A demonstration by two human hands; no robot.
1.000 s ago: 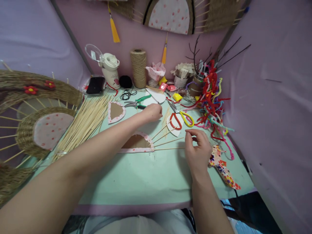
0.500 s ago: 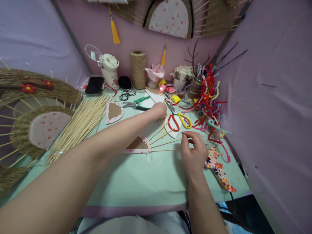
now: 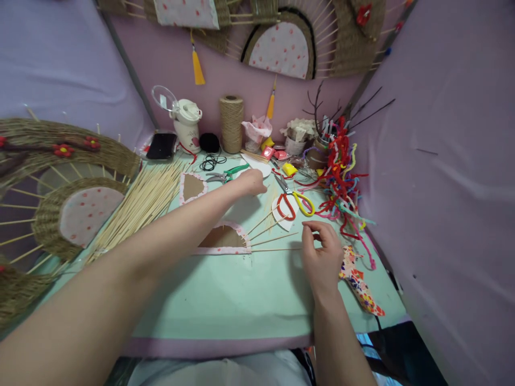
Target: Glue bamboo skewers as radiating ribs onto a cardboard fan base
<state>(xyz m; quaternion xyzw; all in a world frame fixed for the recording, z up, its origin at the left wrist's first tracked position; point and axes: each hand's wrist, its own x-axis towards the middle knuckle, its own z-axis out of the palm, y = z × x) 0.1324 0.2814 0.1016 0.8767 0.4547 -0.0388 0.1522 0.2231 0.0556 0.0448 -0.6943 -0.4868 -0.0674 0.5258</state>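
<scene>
My left hand [image 3: 254,183] reaches across the table, fingers curled downward beside short thin sticks [image 3: 270,202]; what it holds, if anything, is hidden. My right hand [image 3: 322,251] hovers right of the stick ends, thumb and forefinger pinched together; I cannot make out anything between them. Between the hands lies a half-round cardboard piece [image 3: 225,237] with a pink-dotted fabric rim, partly covered by my left forearm. Several bamboo sticks [image 3: 277,250] fan out from its right side. Scissors [image 3: 286,206] with red and yellow handles rest on a white paper piece [image 3: 285,224] just beyond.
Green-handled pruning shears [image 3: 219,176] and a smaller fabric-rimmed piece [image 3: 192,188] lie behind my left forearm. A bundle of sticks [image 3: 140,203] and a woven fan shape [image 3: 76,155] are left. Twine [image 3: 232,124], a white cup [image 3: 187,126] and pipe cleaners [image 3: 341,166] line the back and right.
My left hand has moved slightly left and toward me. My right hand keeps its pinch in nearly the same place. The view has tilted up a little, showing more of the wall hangings.
</scene>
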